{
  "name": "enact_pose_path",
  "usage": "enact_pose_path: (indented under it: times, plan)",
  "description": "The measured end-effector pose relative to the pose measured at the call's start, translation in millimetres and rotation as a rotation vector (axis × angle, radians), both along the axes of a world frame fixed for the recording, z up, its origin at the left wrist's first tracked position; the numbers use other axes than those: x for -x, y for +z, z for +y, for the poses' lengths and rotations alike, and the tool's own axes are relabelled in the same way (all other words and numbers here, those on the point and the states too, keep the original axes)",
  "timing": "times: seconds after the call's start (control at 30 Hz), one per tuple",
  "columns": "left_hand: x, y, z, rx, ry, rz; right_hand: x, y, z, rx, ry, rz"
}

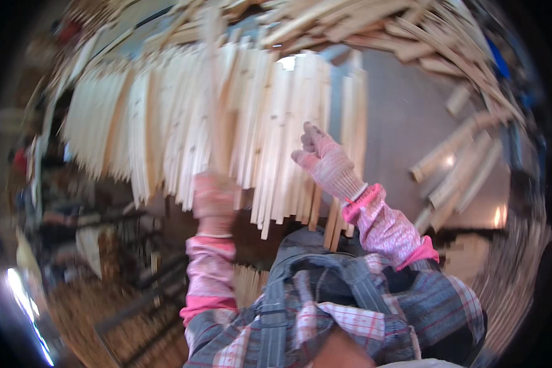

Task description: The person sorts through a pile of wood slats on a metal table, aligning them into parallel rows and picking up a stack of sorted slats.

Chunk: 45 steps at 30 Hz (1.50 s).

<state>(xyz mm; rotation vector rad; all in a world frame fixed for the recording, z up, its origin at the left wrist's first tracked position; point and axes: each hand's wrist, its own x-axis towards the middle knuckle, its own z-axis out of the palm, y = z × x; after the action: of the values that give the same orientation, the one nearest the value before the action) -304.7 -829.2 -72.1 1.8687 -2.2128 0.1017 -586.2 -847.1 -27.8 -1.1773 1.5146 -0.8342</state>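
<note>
My left hand (214, 197), in a pinkish work glove and pink sleeve, is closed around the near end of a wooden strip (211, 92). The strip stretches away from me over the row and is blurred by motion. Pale wooden strips (279, 132) lie side by side beneath it, some with dark knots, their near ends uneven. Over the right part of that row hangs my right hand (334, 162), gloved alike. Its fingers are half bent, with the thumb apart from them and nothing visible between.
A metal tabletop (398, 116) carries the row. Jumbled wooden offcuts (349, 24) are heaped along its far side. Several thicker wood pieces (460, 165) lie loose at the right. More short strips (248, 279) stand below the table's near edge, and wood debris (86, 319) covers the lower left.
</note>
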Motion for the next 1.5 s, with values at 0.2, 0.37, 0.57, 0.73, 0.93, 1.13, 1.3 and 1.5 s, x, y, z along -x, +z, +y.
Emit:
enact_pose_path:
  times: [0.2, 0.37, 0.57, 0.73, 0.93, 1.13, 1.3, 1.5]
  plan:
    - [-122, 6, -89, -0.238, 0.347, 0.144, 96, -84, 36, -0.337, -0.573, 0.639]
    - [-159, -1, -101, -0.228, 0.270, -0.112, 22, -95, 30, -0.378, -0.459, 0.666]
    - [-162, 32, -89, -0.381, 0.206, -0.240, 25, -86, 33, -0.502, -0.316, 0.586]
    - [-181, 37, -89, -0.080, 0.319, -0.294, 107, -76, 116, -0.349, -0.544, 0.791]
    - [-32, 34, -135, 0.018, -0.189, 0.304, 263, -69, 236, -0.889, -1.070, 0.939]
    - [262, 41, -53, -0.366, -0.874, 0.798, 267, -66, 261, -0.706, -0.983, 0.521]
    - [450, -25, 38, -0.500, -1.023, 0.665, 239, -39, 244, -0.568, -0.875, 0.085]
    - [549, -44, 91, -0.625, -0.770, 0.176, 279, -87, 289, -0.239, -0.949, -0.500]
